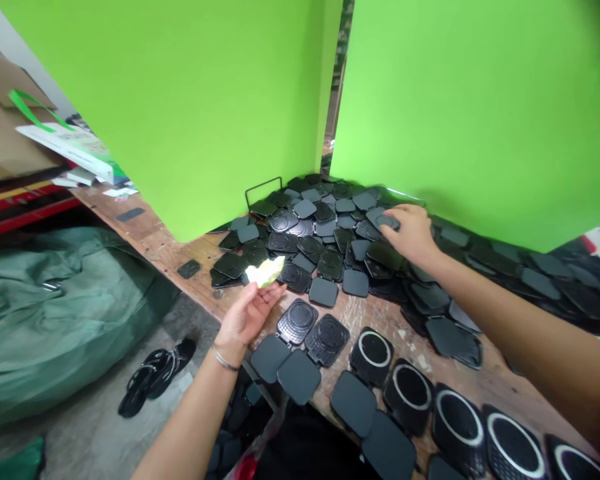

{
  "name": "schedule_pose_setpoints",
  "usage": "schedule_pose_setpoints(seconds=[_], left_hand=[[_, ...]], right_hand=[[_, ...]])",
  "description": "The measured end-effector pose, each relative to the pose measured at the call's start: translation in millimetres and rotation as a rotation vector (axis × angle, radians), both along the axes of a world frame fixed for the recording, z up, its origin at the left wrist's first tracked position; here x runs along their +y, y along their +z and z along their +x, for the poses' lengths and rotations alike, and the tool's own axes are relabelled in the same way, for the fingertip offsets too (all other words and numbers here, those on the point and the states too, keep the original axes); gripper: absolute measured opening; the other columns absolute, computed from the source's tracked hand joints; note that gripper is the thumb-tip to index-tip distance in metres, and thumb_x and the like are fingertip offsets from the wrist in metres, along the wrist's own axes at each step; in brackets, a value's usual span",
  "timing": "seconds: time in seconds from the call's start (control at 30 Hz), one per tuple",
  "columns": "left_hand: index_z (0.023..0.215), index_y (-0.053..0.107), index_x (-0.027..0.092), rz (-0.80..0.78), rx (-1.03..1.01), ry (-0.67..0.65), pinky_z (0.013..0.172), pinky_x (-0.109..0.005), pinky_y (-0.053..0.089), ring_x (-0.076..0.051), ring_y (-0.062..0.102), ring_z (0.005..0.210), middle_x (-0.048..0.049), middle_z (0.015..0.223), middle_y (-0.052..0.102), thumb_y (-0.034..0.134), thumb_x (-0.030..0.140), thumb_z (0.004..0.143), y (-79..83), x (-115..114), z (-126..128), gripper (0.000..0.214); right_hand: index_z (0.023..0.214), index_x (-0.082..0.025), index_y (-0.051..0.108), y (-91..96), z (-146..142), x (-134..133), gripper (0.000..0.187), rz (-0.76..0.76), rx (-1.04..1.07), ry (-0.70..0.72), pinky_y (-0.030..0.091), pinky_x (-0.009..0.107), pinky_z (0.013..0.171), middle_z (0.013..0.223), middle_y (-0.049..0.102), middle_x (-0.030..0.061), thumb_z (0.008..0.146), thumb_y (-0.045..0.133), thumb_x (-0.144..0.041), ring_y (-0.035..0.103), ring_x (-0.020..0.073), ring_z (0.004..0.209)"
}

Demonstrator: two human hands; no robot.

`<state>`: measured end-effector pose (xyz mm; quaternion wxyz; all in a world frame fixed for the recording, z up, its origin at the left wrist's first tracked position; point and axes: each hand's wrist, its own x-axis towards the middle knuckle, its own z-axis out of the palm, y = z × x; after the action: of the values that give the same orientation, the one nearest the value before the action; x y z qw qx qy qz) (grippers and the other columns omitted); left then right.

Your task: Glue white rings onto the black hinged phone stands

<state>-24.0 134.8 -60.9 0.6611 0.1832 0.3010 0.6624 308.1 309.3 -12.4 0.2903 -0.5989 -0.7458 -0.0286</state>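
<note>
My left hand pinches a crumpled pale yellow-white piece, perhaps paper or cloth, above the near edge of the pile. On the pile's right side, my right hand has its fingers closed on a dark square plastic piece. The heap of black hinged plastic pieces spreads over the wooden table. Below my left hand lie two unfolded pieces with ridged round patterns. Several more in a row to the right carry white rings.
Two bright green panels stand behind the pile, with a narrow gap between them. A thin black wire frame is by the left panel. To the left are a large green sack, black sandals on the floor and a cardboard box.
</note>
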Motion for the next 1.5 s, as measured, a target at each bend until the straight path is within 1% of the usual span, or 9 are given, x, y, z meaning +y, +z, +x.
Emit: schedule_pose_setpoints(seconds=[0.17,0.23,0.33,0.47,0.77,0.93,1.1,1.2,1.5], left_hand=[[0.079,0.070,0.013,0.034,0.053,-0.042,0.109,-0.049,0.041,-0.028,0.072,0.091,-0.0126,0.084,0.076,0.090,0.030,0.063,-1.8,-2.4,0.0,0.030],[0.078,0.070,0.014,0.021,0.050,-0.040,0.109,-0.049,0.042,-0.028,0.072,0.092,-0.0113,0.082,0.076,0.088,0.028,0.065,-2.1,-2.7,-0.3,0.027],[0.081,0.070,0.014,0.016,0.030,-0.041,0.108,-0.048,0.043,-0.027,0.072,0.090,-0.0094,0.081,0.076,0.083,0.027,0.071,-2.1,-1.8,-0.6,0.021],[0.090,0.069,0.014,-0.008,-0.030,-0.033,0.106,-0.050,0.045,-0.025,0.072,0.090,-0.0085,0.083,0.075,0.077,0.028,0.079,1.4,-0.5,-0.8,0.019],[0.087,0.071,0.012,-0.077,-0.048,-0.089,0.105,-0.051,0.046,-0.024,0.072,0.081,-0.0092,0.079,0.074,0.078,0.030,0.077,10.7,-15.1,6.1,0.021],[0.083,0.071,0.014,-0.096,-0.068,-0.093,0.106,-0.051,0.045,-0.025,0.072,0.084,-0.0087,0.079,0.074,0.076,0.024,0.078,10.3,-20.0,19.0,0.012],[0.082,0.070,0.015,-0.117,-0.091,-0.105,0.107,-0.051,0.044,-0.023,0.072,0.082,-0.0080,0.079,0.074,0.073,0.025,0.082,12.6,-20.4,24.8,0.010],[0.084,0.070,0.014,-0.130,-0.102,-0.097,0.108,-0.052,0.043,-0.023,0.072,0.081,-0.0080,0.079,0.074,0.073,0.026,0.083,10.6,-19.1,24.2,0.012],[0.088,0.071,0.011,-0.105,-0.180,-0.108,0.107,-0.052,0.044,-0.021,0.071,0.078,-0.0082,0.078,0.074,0.070,0.033,0.086,8.4,-17.0,22.6,0.022]], right_hand=[[0.087,-0.020,0.073,6.9,-59.4,-107.1,0.024,-0.195,-0.089,0.647,0.041,0.042,0.093,0.096,0.073,0.0084,0.093,0.050,-0.026,0.060,0.0233,0.096],[0.092,-0.019,0.073,5.6,-78.0,-153.1,0.021,-0.263,-0.152,0.766,0.044,0.041,0.088,0.096,0.072,0.0089,0.093,0.052,-0.025,0.060,0.0231,0.093],[0.109,-0.016,0.070,0.7,-96.9,-207.9,0.024,-0.281,-0.279,0.727,0.049,0.044,0.085,0.109,0.069,0.0152,0.088,0.061,-0.026,0.061,0.0286,0.100],[0.116,-0.012,0.066,-11.2,-108.5,-242.6,0.041,-0.241,-0.375,0.602,0.051,0.050,0.087,0.116,0.066,0.0229,0.085,0.067,-0.038,0.061,0.0355,0.109],[0.110,-0.005,0.068,-14.5,-94.8,-249.5,0.031,-0.310,-0.306,0.589,0.049,0.046,0.101,0.127,0.063,0.0239,0.092,0.055,-0.027,0.060,0.0334,0.120],[0.099,-0.012,0.069,-6.0,-82.6,-236.5,0.024,-0.357,-0.229,0.628,0.049,0.041,0.100,0.119,0.068,0.0173,0.095,0.048,-0.023,0.063,0.0279,0.115],[0.093,-0.018,0.063,-1.5,-69.0,-201.0,0.019,-0.403,-0.223,0.258,0.050,0.037,0.083,0.097,0.069,0.0126,0.095,0.051,-0.032,0.064,0.0263,0.095],[0.103,-0.018,0.058,0.3,-69.0,-185.7,0.038,-0.427,-0.309,0.059,0.049,0.038,0.076,0.098,0.068,0.0158,0.087,0.061,-0.053,0.065,0.0306,0.093],[0.105,-0.016,0.057,8.8,-87.2,-181.6,0.060,-0.504,-0.557,-0.042,0.049,0.040,0.069,0.091,0.071,0.0245,0.082,0.054,-0.071,0.069,0.0375,0.087]])
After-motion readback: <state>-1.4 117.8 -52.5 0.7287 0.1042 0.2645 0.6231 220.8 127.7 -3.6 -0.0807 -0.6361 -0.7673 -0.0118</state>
